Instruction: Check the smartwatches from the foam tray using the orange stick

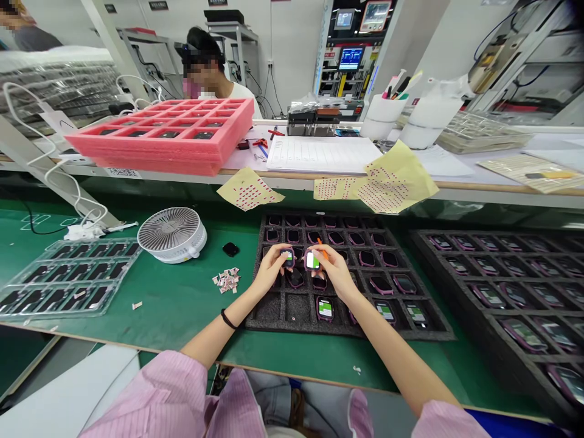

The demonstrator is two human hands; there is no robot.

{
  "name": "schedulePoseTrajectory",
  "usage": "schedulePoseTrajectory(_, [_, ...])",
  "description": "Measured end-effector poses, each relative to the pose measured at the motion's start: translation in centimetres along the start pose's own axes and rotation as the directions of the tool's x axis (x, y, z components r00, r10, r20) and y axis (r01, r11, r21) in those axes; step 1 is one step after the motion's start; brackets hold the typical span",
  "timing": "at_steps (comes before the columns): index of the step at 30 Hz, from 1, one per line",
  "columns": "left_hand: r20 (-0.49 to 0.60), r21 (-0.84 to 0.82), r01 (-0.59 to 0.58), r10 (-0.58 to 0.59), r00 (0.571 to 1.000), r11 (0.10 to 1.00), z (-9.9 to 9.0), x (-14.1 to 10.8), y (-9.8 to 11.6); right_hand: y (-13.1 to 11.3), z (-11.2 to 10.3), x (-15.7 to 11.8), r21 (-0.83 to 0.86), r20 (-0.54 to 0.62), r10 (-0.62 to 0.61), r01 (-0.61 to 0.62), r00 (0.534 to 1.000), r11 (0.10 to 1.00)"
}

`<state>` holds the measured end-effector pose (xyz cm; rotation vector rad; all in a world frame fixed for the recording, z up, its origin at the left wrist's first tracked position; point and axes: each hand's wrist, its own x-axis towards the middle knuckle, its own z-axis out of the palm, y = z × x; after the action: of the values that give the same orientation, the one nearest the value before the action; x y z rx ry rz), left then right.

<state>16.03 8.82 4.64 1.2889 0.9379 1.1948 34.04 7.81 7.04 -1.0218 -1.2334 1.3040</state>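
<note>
Over a black foam tray [267, 313] of watch-like devices, both my hands are raised side by side. My left hand [270, 267] has its fingers closed round a small watch [287, 258] with a lit screen. A second watch [312, 260], its screen white and green, is in my right hand [336, 271], along with a thin orange tool [322, 248]. The two watches are close together, faces up. Below them a watch [325, 308] with a lit screen lies in a tray pocket, and two pockets at the front left hold no watch.
Another black tray [460, 277] of watches is at the right. Left are a round white fan [172, 234], a dark piece [230, 249], small labels [227, 280] and a clear tray [107, 304]. Pink foam [182, 146] and papers [319, 153] lie on the shelf; a person [207, 67] sits behind.
</note>
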Motion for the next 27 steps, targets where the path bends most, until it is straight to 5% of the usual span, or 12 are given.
schedulePoseTrajectory(27, [-0.004, -0.047, -0.062, 0.062, 0.998, 0.997, 0.0, 0.4, -1.1, 0.5, 0.0, 0.1, 0.05, 0.066, -0.02, 0.017, 0.998, 0.999])
